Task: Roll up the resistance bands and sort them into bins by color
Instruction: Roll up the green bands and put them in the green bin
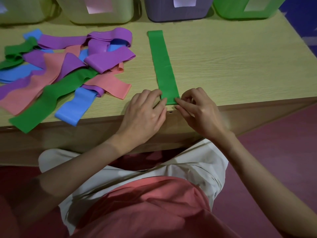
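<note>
Green resistance band [163,66] lay flat and straight on the wooden table [231,57], its near end at the front edge, pinched by left hand [145,112] and right hand [200,112] (fingertips curled). Loose tangled bands [65,71] lay left; bins [176,9] stood behind.

Dim, soft light with a greenish cast falls on the wooden table [223,66], no glare and only faint shadows under the hands, the foreground forearms smear with blur, the wide lens bows the table edge, and the bins [178,9] along the top look slightly soft.
</note>
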Demonstrator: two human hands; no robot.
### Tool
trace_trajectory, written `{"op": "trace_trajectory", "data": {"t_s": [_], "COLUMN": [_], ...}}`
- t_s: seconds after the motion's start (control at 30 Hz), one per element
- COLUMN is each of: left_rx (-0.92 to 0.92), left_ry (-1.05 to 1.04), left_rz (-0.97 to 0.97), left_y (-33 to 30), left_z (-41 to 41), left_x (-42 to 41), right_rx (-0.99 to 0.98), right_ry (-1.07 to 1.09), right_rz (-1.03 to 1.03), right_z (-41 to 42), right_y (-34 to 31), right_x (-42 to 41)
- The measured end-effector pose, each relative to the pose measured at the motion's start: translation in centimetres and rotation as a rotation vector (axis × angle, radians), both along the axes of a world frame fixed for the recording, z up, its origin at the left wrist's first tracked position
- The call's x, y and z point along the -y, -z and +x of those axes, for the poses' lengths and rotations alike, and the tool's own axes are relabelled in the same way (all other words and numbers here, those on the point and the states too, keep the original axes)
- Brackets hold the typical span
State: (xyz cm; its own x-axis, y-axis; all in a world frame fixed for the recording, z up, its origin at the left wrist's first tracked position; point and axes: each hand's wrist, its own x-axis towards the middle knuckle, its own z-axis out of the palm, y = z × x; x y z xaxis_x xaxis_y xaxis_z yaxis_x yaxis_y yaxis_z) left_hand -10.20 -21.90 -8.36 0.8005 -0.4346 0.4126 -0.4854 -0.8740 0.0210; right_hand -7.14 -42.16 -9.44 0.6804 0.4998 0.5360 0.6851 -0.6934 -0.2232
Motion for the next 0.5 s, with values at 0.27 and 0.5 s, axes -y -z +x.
{"op": "trace_trajectory", "data": {"t_s": [0.27, 0.5], "left_rx": [-0.108, -0.147], "left_ry": [-0.143, -0.207], "left_rz": [0.107, 0.146], "left_y": [-0.6, -0.6], "left_z": [-0.7, -0.8], "left_x": [0.2, 1.2], "right_rx": [0.030, 0.074], "right_ry": [0.148, 0.382], "right_rz": [-0.023, 0.021], "right_z": [-0.3, -0.6], "right_y": [0.7, 0.9], "right_x": [-0.9, -2.9]}}
